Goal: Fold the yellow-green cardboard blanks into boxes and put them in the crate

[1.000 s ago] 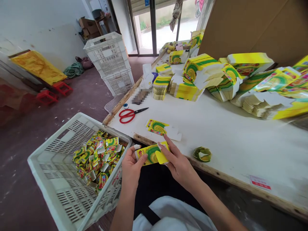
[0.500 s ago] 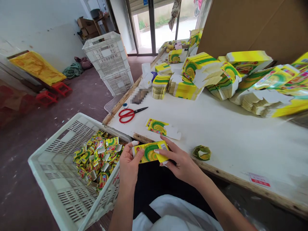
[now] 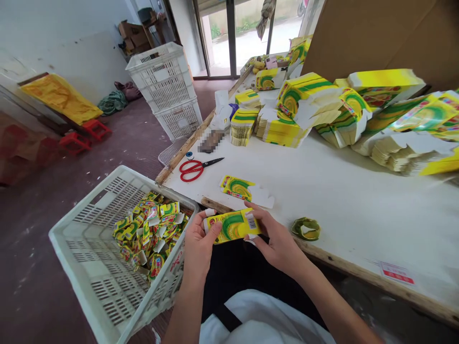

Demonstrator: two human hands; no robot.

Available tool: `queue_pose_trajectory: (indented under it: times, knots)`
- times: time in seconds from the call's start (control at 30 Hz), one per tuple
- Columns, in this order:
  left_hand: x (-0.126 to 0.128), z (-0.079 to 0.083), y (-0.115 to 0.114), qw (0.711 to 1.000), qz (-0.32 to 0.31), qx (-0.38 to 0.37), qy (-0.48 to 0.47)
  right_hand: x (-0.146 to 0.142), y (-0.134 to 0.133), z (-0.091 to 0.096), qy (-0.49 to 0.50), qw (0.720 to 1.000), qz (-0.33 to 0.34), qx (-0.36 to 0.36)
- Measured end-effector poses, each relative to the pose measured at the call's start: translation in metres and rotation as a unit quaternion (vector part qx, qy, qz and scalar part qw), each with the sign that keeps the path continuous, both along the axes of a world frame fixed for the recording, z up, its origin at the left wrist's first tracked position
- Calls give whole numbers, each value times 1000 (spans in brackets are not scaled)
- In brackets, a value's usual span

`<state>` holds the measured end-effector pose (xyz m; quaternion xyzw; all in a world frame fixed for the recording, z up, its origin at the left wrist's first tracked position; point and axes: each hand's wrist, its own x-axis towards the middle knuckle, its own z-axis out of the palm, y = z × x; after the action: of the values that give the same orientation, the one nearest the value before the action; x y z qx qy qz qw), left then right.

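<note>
Between my two hands is a small yellow and green carton (image 3: 231,226), held just off the table's front edge. My left hand (image 3: 201,235) grips its left end, with the thumb across the printed face and a white wrap on one finger. At the barcode end, the fingers of my right hand (image 3: 268,229) close on the carton; their tips are wrapped in white too. A flat, unfolded carton (image 3: 242,189) lies on the white table just beyond my hands. Left of me, a white plastic crate (image 3: 89,267) holds many folded cartons (image 3: 154,234).
Red-handled scissors (image 3: 195,169) lie near the table's left edge. A green ring-shaped item (image 3: 306,229) sits at the front edge. Stacks of flat cartons (image 3: 283,126) stand along the back of the table (image 3: 344,200). White crates (image 3: 165,81) are stacked on the floor behind.
My right fingers have folded down the flap at the carton's right end, so the barcode face now shows fully. The view has shifted slightly.
</note>
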<state>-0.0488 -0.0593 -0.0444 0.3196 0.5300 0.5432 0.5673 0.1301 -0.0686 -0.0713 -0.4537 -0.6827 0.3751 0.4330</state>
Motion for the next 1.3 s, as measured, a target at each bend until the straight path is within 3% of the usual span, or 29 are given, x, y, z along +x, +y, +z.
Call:
queue_pose_trajectory:
  times: [0.13, 0.23, 0.3, 0.37, 0.43, 0.5, 0.57, 0.67, 0.83, 1.03, 1.13, 1.2, 1.3]
  knots:
    - [2, -3, -5, 999, 5, 7, 32, -17, 0, -1, 51, 997, -45, -38]
    - [-21, 0, -1, 983, 101, 51, 144, -22, 9, 3, 44, 997, -47, -39]
    - [-49, 3, 4, 938, 223, 96, 248, -19, 24, 7, -11, 996, -72, -54]
    - [-81, 4, 8, 872, 317, 106, 357, -14, 44, 10, -136, 979, -122, -85]
    - [-107, 1, 9, 813, 355, 97, 451, -10, 65, 11, -259, 945, -164, -115]
    - [-120, -8, 6, 787, 355, 91, 497, -9, 82, 11, -313, 921, -187, -139]
    - [-118, -19, 3, 807, 316, 90, 491, -11, 92, 8, -338, 908, -193, -157]
    - [-98, -33, 1, 874, 231, 93, 417, -17, 96, 4, -367, 896, -183, -168]
    - [-61, -31, 3, 949, 135, 86, 272, -25, 93, 3, -373, 897, -174, -160]
    - [-39, -22, -4, 980, 88, 48, 171, -23, 88, 5, -307, 922, -183, -151]
    - [-27, -23, -6, 995, 21, 21, 96, -20, 77, 12, -250, 943, -169, -140]
    - [-18, -22, -6, 998, -22, 36, 40, -23, 65, 18, -176, 968, -125, -129]
    - [-3, -13, -3, 993, -11, 111, -49, -35, 42, 26, -34, 991, -6, -131]
